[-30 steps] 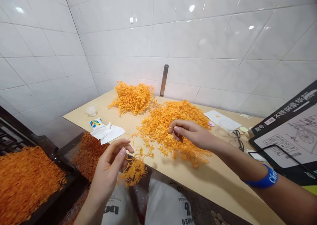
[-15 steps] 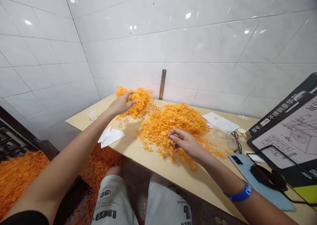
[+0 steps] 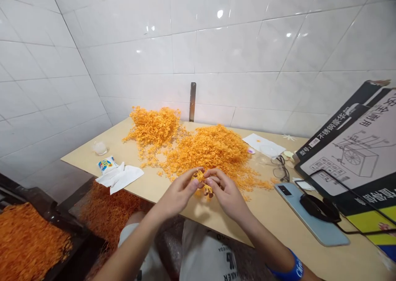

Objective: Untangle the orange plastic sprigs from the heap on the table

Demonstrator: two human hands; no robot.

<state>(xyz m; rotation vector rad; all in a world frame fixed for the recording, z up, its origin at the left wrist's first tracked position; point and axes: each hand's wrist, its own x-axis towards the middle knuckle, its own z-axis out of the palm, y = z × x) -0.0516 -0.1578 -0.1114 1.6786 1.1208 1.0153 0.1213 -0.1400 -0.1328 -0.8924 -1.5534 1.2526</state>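
Note:
My left hand (image 3: 182,191) and my right hand (image 3: 228,193) meet at the front of the table, fingertips almost touching. The left fingers pinch a small orange flower-shaped piece (image 3: 198,175). My right hand has its fingers closed on a similar orange piece (image 3: 208,188), partly hidden by the fingertips. Just behind the hands spreads a large heap of the same orange pieces (image 3: 213,147). A second orange heap (image 3: 154,124) lies farther back on the left, joined to the first by scattered pieces.
On the table's left are a small clear cup (image 3: 100,147), a tissue pack (image 3: 107,164) and white tissues (image 3: 119,177). At right lie glasses (image 3: 280,169), a light-blue phone (image 3: 321,227), a black strapped object (image 3: 320,208) and a printed carton (image 3: 343,161). Orange pieces fill a container (image 3: 31,239) below left.
My left hand has come back from the left heap to the front middle and now meets my right hand. The view has turned slightly right.

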